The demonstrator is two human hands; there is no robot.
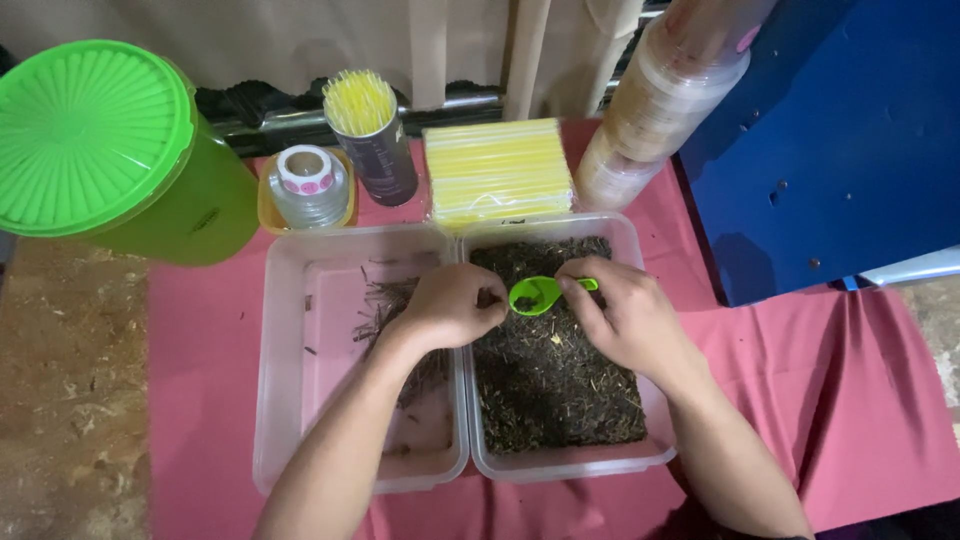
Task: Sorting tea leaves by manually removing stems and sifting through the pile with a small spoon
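Observation:
Two clear plastic tubs stand side by side on a pink cloth. The right tub (pixel 655 400) is full of dark dried leaf matter (pixel 555 380). The left tub (pixel 290 350) holds only a few loose twigs (pixel 385 300). My right hand (pixel 625 315) holds a small green scoop (pixel 535 295) over the right tub. My left hand (pixel 450 305) hovers over the wall between the tubs, its fingertips pinched at the rim of the scoop. Whether a bit of leaf sits between those fingers is hidden.
Behind the tubs are a pack of yellow straws (pixel 497 170), a dark cup of yellow straws (pixel 372 135), a roll of stickers (pixel 308 180), a green lidded bucket (pixel 110 150) and stacked clear lids (pixel 660 100). A blue panel (pixel 830 140) stands at right.

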